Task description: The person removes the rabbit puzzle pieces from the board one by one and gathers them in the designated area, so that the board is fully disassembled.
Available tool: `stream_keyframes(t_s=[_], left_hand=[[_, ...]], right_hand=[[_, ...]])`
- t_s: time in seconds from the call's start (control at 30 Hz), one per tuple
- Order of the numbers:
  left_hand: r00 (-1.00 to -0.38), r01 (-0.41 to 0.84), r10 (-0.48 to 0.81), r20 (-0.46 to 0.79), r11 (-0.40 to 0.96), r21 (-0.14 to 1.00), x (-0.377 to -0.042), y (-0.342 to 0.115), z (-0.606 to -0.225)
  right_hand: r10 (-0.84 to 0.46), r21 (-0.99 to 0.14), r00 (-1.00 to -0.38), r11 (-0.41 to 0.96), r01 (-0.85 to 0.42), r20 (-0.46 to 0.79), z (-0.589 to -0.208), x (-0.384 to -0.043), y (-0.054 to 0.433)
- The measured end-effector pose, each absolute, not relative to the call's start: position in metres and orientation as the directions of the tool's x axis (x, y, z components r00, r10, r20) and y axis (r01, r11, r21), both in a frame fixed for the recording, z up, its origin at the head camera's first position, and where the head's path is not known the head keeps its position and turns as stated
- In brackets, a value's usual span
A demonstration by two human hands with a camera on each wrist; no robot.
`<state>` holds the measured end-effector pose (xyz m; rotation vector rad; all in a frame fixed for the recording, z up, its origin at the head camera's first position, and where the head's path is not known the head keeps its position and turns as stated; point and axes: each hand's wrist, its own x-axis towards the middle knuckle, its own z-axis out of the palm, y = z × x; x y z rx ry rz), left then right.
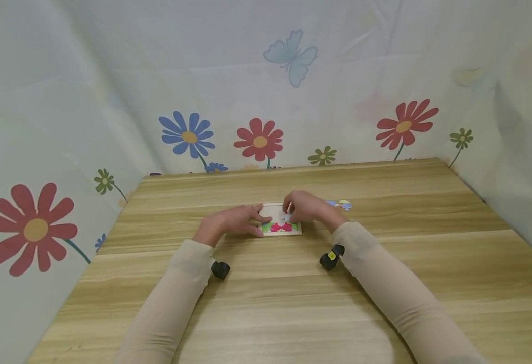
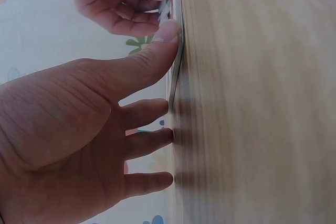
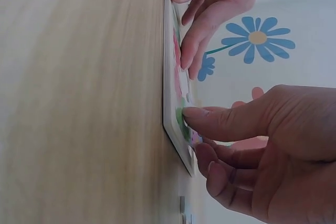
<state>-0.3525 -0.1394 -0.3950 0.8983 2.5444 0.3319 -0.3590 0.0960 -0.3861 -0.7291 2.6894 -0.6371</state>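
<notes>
A small jigsaw puzzle tray with a pale rim lies on the table. Along its near side are fitted pieces in green and pinkish red. My left hand steadies the tray from the left, its thumb at the near corner and a finger reaching onto the board. In the left wrist view its other fingertips touch down beside the tray edge. Over the tray's right part, my right hand pinches a light-coloured puzzle piece between thumb and fingers, close above the fitted row.
Several loose puzzle pieces, blue and yellow, lie on the wooden table just right of the right hand. Behind the table hangs a white cloth printed with flowers and a butterfly. Black wrist cameras are strapped under both sleeves.
</notes>
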Motion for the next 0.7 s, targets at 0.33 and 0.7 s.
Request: stream_keyframes(t_s=[0.33, 0.7], left_hand=[[-0.717, 0.523, 0.627, -0.304, 0.773, 0.36, -0.351, -0.14, -0.396], [-0.717, 0.527, 0.629, -0.3, 0.771, 0.358, -0.349, -0.14, -0.395]], right_hand=[[-0.562, -0.544, -0.822, 0.721, -0.429, -0.096, -0.38, -0.358, 0.103], [-0.567, -0.599, -0.816, 0.695, -0.398, -0.114, -0.382, -0.362, 0.111]])
